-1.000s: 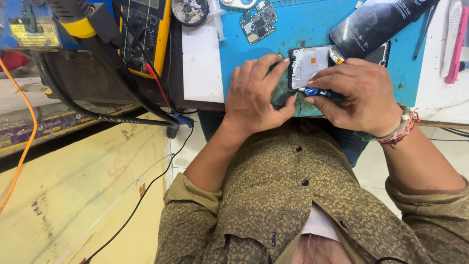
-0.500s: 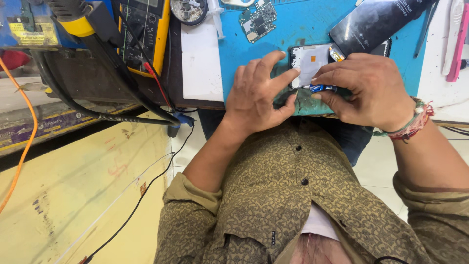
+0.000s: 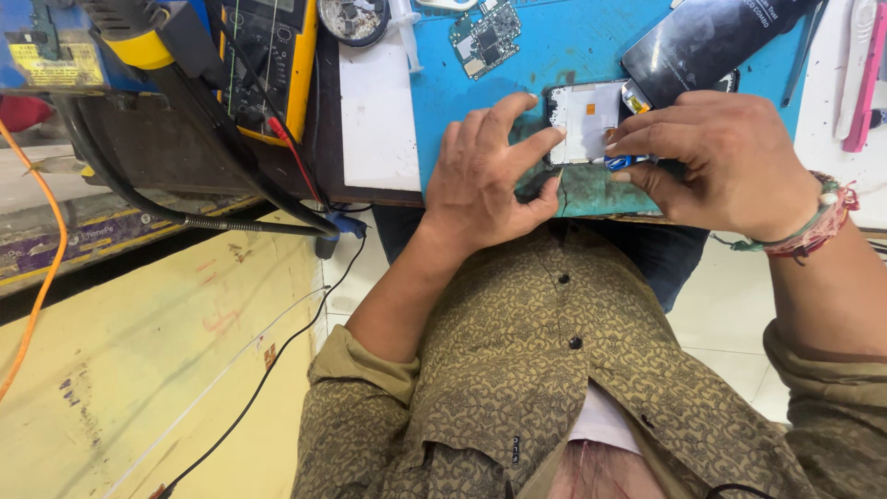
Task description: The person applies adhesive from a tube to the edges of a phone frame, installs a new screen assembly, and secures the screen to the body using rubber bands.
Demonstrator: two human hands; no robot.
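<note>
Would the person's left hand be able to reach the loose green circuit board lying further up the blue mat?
Probably yes: the left hand rests by the opened phone, and only bare blue mat separates it from the circuit board.

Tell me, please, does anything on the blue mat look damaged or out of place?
The blue mat is scuffed and stained near its front edge, under the left hand. A bare circuit board lies loose on it. The right hand pinches a small blue tool at the opened phone.

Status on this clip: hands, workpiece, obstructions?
Left hand steadies opened phone frame. Right hand pinches small blue tool at its edge. Black panel overlaps the frame's corner.
</note>
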